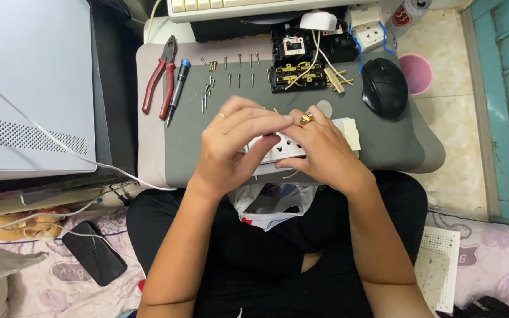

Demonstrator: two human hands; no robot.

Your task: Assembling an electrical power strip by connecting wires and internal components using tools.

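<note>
Both my hands grip a white socket faceplate (282, 146) over the near edge of a grey lap pad (184, 138). My left hand (231, 147) wraps over its left end, fingers curled on top, a ring on one finger. My right hand (319, 147) holds the right end, a gold ring on it. Thin wire ends stick out beneath the plate. A white cover piece (349, 132) lies partly hidden behind my right hand.
Red-handled pliers (159, 82) and a blue-tipped screwdriver (177, 88) lie at the pad's left, several screws (231, 70) beside them. Black socket modules with brass parts and white wires (298, 73) sit at the back, a black mouse (384, 87) right. A plastic bag (272, 206) rests in my lap. A phone (93, 252) lies lower left.
</note>
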